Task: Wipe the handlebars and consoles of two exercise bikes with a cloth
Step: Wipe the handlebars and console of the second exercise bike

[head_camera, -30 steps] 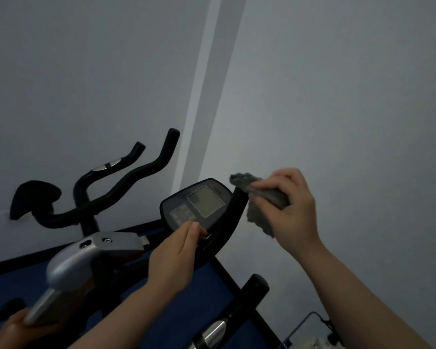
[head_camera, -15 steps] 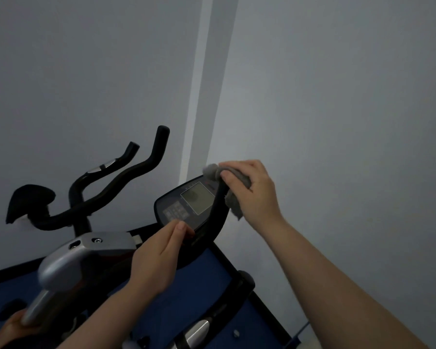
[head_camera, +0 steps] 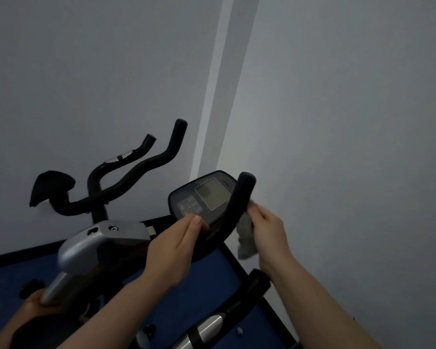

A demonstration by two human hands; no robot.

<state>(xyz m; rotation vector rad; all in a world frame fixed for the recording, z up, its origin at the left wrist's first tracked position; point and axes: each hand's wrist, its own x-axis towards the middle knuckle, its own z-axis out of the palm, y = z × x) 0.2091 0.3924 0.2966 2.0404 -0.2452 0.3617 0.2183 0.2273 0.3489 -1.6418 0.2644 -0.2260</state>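
Observation:
The near bike's black console (head_camera: pixel 204 197) with its grey screen faces me at centre. Just right of the console rises a black handlebar grip (head_camera: pixel 239 200). My right hand (head_camera: pixel 268 230) holds a grey cloth (head_camera: pixel 246 239) against the right side of that grip, about halfway down it. My left hand (head_camera: pixel 173 250) grips the bar below the console's lower edge, thumb up by the buttons. A second bike's black handlebars (head_camera: pixel 136 172) curve up at the left, against the wall.
The second bike's silver housing (head_camera: pixel 101 243) and black saddle-shaped pad (head_camera: pixel 52 187) sit at the left. Blue floor matting (head_camera: pixel 196 293) lies under the bikes. Grey walls meet in a corner straight ahead. A black and silver lower grip (head_camera: pixel 237 306) points up at the bottom.
My right hand has slid the cloth down from the top of the right grip to its middle, so the grip's tip now shows. My left hand has stayed below the console.

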